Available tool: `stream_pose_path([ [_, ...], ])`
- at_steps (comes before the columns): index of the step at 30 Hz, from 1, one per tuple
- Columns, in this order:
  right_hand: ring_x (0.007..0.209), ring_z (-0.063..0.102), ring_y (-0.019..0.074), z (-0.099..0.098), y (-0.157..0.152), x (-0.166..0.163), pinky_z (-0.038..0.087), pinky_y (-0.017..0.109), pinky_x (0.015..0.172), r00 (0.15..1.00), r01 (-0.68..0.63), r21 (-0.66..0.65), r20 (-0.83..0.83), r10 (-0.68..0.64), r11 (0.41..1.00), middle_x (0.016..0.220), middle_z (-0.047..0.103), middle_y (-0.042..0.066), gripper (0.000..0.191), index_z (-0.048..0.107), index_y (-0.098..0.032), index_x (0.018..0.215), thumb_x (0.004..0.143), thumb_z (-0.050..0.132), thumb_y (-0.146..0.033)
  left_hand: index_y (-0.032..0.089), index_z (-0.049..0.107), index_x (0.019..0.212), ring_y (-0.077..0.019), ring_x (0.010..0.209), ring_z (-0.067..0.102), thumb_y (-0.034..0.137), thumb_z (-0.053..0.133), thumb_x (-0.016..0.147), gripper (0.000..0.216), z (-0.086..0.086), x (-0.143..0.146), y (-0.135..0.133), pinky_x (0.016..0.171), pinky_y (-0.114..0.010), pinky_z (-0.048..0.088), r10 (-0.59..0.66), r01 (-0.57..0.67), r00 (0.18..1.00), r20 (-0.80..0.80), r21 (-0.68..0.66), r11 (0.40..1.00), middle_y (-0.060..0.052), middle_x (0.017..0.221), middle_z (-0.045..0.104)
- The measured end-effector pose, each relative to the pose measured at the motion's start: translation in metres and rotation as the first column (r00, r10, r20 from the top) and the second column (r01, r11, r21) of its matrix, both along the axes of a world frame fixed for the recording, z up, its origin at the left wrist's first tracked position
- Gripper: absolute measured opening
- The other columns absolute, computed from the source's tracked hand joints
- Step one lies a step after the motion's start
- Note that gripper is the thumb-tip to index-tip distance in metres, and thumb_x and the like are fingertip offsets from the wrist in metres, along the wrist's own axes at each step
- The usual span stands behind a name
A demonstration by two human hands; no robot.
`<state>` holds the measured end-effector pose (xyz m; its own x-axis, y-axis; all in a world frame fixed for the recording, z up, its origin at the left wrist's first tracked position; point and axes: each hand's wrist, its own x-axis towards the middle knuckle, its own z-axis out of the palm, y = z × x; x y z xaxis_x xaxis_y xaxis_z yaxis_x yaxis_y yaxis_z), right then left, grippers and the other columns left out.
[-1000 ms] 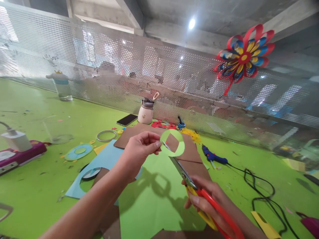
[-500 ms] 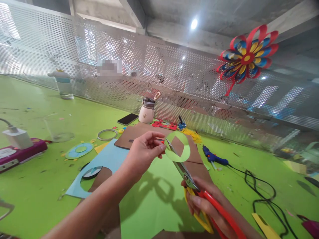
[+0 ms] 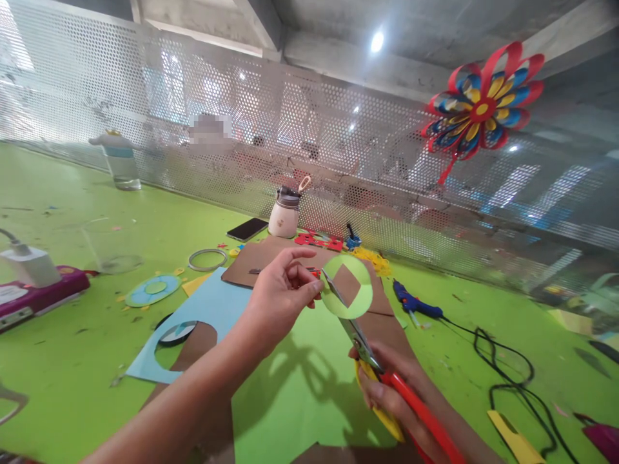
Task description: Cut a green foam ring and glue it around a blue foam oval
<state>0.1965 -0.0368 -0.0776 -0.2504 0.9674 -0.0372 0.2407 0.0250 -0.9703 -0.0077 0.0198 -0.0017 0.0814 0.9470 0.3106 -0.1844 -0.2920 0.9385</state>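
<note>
My left hand (image 3: 290, 287) pinches the left edge of a round green paper piece (image 3: 363, 293), holding it up above the table. A diamond-shaped opening in its middle shows brown cardboard behind. My right hand (image 3: 391, 380) grips a pair of scissors (image 3: 370, 361) with one red and one yellow handle. Their blades point up and left, and one passes across the paper's opening near its left side. Below the hands lies a green paper sheet (image 3: 275, 399), with shadows of both hands on it.
Light blue paper (image 3: 155, 361) with a round cut-out lies left, near a tape roll (image 3: 176, 332). Behind are brown cardboard (image 3: 236, 274), a phone (image 3: 246, 229) and a bottle (image 3: 284, 216). A blue glue gun (image 3: 416, 303) with a black cord is at right; a power strip (image 3: 72, 283) at left.
The scissor handles have drawn closer together in my right hand, and the blades have narrowed a little on the paper. My left hand keeps its pinch.
</note>
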Motion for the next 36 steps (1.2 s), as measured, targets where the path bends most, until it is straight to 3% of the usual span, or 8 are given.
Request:
stream_pose_path([
  [6, 0.046, 0.041, 0.0096, -0.012, 0.002, 0.004, 0.032, 0.023, 0.044, 1.0, 0.018, -0.003, -0.001, -0.018, 1.0, 0.062, 0.046, -0.004, 0.036, 0.056, -0.021, 0.103, 0.074, 0.062, -0.041, 0.016, 0.05, 0.102, -0.0101, 0.052, 0.052, 0.015, 0.062, 0.073, 0.031, 0.0, -0.001, 0.001, 0.052, -0.023, 0.045, 0.013, -0.013, 0.999, -0.044, 0.013, 1.0, 0.006, 0.057, 0.054],
  [18, 0.043, 0.035, 0.0076, -0.007, -0.001, -0.005, 0.029, 0.02, 0.041, 0.994, 0.102, 0.032, 0.037, -0.104, 0.994, 0.056, 0.04, -0.007, 0.025, 0.058, -0.02, 0.093, 0.074, 0.065, -0.036, 0.016, 0.049, 0.099, -0.01, 0.05, 0.052, 0.016, 0.065, 0.07, 0.033, 0.0, 0.0, -0.001, 0.052, -0.024, 0.044, -0.01, 0.01, 1.0, -0.002, -0.004, 1.0, 0.006, 0.057, 0.057],
  [23, 0.045, 0.034, 0.0075, -0.009, -0.001, -0.005, 0.027, 0.02, 0.042, 0.994, 0.112, 0.026, 0.012, -0.112, 0.993, 0.06, 0.044, -0.005, 0.026, 0.059, -0.021, 0.093, 0.071, 0.067, -0.033, 0.016, 0.049, 0.097, -0.0099, 0.05, 0.051, 0.016, 0.065, 0.071, 0.031, 0.0, 0.0, -0.001, 0.052, -0.024, 0.044, -0.002, 0.002, 1.0, 0.0, -0.006, 1.0, 0.006, 0.057, 0.056],
  [32, 0.046, 0.04, 0.0096, -0.015, 0.002, -0.006, 0.033, 0.024, 0.045, 0.995, 0.053, 0.047, -0.088, -0.048, 0.997, 0.061, 0.045, -0.005, 0.028, 0.057, -0.022, 0.095, 0.072, 0.067, -0.036, 0.015, 0.049, 0.097, -0.01, 0.052, 0.051, 0.016, 0.064, 0.071, 0.03, 0.002, 0.003, -0.005, 0.052, -0.023, 0.044, 0.0, 0.0, 1.0, 0.001, -0.032, 1.0, 0.006, 0.057, 0.056],
  [36, 0.049, 0.043, 0.0108, -0.008, 0.001, -0.008, 0.035, 0.025, 0.048, 0.997, 0.048, 0.032, -0.068, -0.046, 0.998, 0.062, 0.047, -0.004, 0.03, 0.057, -0.021, 0.096, 0.072, 0.066, -0.038, 0.015, 0.05, 0.097, -0.0102, 0.052, 0.051, 0.017, 0.064, 0.071, 0.03, 0.0, 0.002, -0.004, 0.052, -0.024, 0.045, 0.012, -0.012, 1.0, -0.012, -0.019, 1.0, 0.005, 0.058, 0.056],
])
